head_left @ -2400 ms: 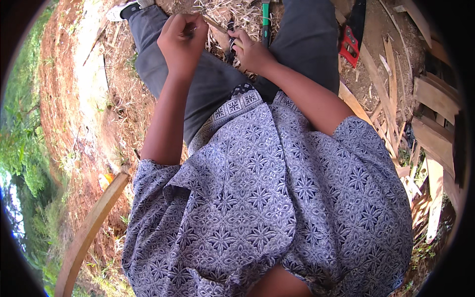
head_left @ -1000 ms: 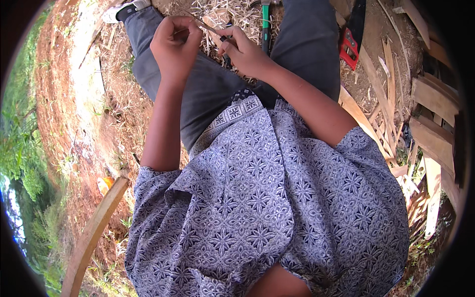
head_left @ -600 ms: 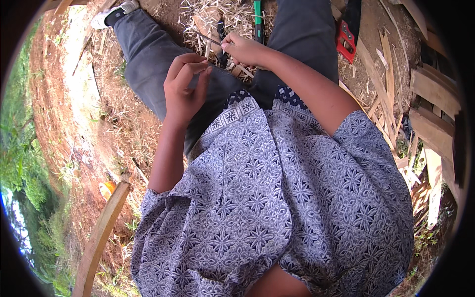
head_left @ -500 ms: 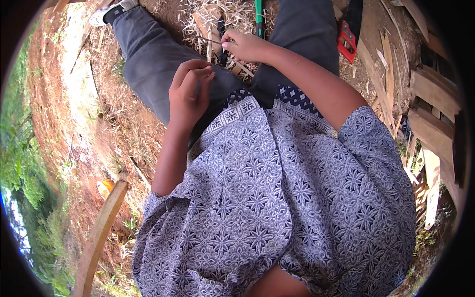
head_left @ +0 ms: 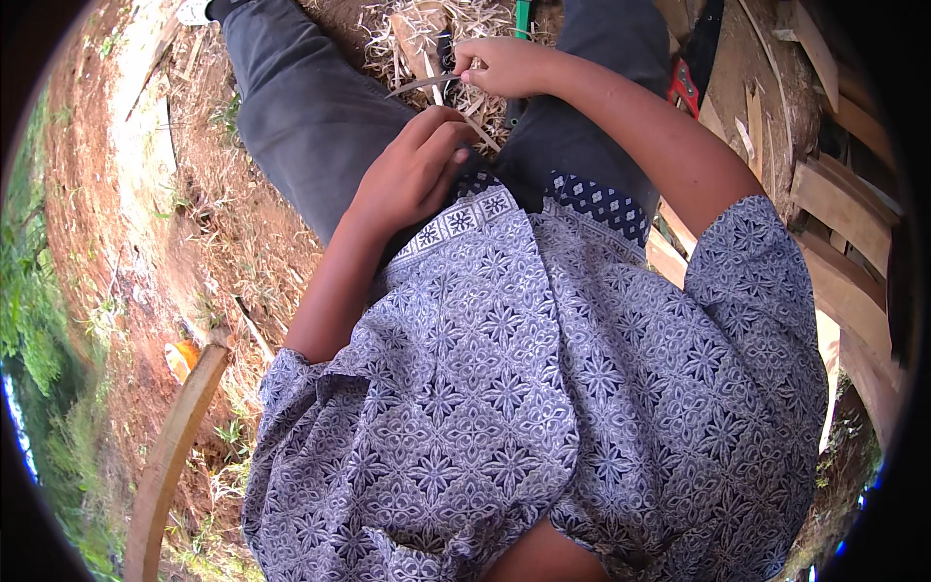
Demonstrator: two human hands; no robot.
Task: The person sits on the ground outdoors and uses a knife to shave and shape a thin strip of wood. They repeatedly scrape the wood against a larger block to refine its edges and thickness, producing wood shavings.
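Note:
My right hand (head_left: 504, 66) is closed in a pinch on a thin, slightly curved knife (head_left: 419, 86), its narrow grey blade pointing left between my legs. Just below the blade, my left hand (head_left: 415, 167) rests over my left thigh with its fingers curled in. What those fingers hold, if anything, is hidden. A pale thin wood strip (head_left: 433, 80) passes by the blade down to the left knuckles. Another slim strip (head_left: 481, 132) lies beside the left fingers. Beyond the hands is a flat wood piece (head_left: 421, 31) among curled shavings (head_left: 475, 17).
A green-handled tool (head_left: 523, 17) lies by my right leg, and a red-handled saw (head_left: 685, 85) outside it. Stacked boards (head_left: 844, 213) stand at the right. A curved wooden beam (head_left: 175, 451) and an orange object (head_left: 180, 361) are at the lower left.
My left hand has moved right, closer to the blade. The right hand has shifted slightly up and right with the knife. The whole view has also shifted a little.

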